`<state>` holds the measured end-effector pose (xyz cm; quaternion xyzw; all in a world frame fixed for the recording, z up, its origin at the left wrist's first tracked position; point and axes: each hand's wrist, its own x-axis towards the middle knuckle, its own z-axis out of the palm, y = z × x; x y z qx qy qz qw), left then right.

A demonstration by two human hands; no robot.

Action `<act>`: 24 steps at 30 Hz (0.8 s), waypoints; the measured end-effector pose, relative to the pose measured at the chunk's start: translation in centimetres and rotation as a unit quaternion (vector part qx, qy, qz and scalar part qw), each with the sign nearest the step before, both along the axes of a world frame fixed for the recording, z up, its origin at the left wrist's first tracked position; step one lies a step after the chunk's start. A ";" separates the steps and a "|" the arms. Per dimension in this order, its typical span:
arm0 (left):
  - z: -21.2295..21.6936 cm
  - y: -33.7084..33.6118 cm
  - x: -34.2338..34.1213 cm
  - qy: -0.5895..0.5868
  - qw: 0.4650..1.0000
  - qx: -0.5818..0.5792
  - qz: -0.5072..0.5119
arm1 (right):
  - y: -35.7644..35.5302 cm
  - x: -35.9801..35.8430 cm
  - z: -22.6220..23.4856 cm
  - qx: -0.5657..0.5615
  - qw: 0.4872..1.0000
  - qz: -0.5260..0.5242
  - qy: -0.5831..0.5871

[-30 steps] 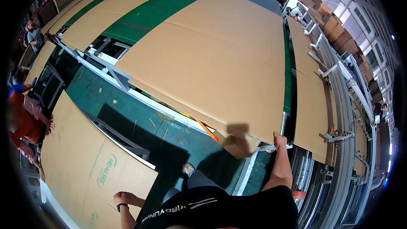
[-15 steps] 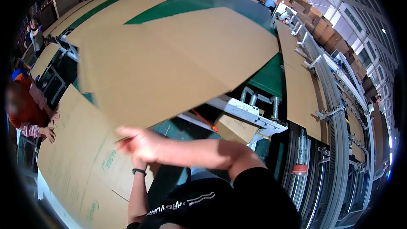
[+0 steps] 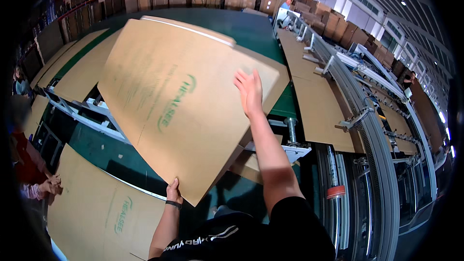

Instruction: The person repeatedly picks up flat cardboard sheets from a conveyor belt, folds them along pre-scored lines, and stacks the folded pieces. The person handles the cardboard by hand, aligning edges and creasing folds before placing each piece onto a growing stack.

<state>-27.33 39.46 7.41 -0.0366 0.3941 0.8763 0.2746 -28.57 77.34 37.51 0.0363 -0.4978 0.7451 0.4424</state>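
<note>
Pinching the near edge of a tilted cardboard sheet [image 3: 145,96], raised mid-scene, in clamped fingers of the left hand [image 3: 173,194]. Holding the right hand [image 3: 250,93] over its right side with outstretched, unclamped fingers; cannot tell if touching. Near left, beside a co-worker's hands [image 3: 51,186], lying flat: another panel [image 3: 92,203].

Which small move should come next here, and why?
Probably steady the tilted cardboard sheet with the right-hand grip: the left-hand grip holds only its edge near the bottom corner, while the right one is open over its face.
</note>
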 end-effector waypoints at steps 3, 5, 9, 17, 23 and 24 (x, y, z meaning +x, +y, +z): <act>1.5 1.6 1.0 0.026 0.988 -0.128 0.087 | 5.6 2.1 -17.7 0.446 0.761 -0.286 -0.375; 3.3 1.7 1.7 0.019 0.973 -0.199 0.116 | 7.4 5.5 -27.7 0.497 0.727 -0.285 -0.379; 5.8 -0.8 3.0 -0.058 0.967 -0.217 0.120 | 5.4 6.9 -31.3 0.231 0.811 -0.296 -0.449; 11.3 -13.3 10.9 0.047 0.922 -0.338 0.184 | -0.6 13.2 -35.6 -0.393 0.870 0.017 -0.297; 8.3 -34.0 21.0 0.022 0.869 -0.490 0.074 | -18.0 19.8 -29.3 -0.470 0.823 0.204 -0.244; 9.9 -36.2 24.1 0.000 0.868 -0.488 0.093 | -20.7 21.4 -29.2 -0.466 0.823 0.207 -0.252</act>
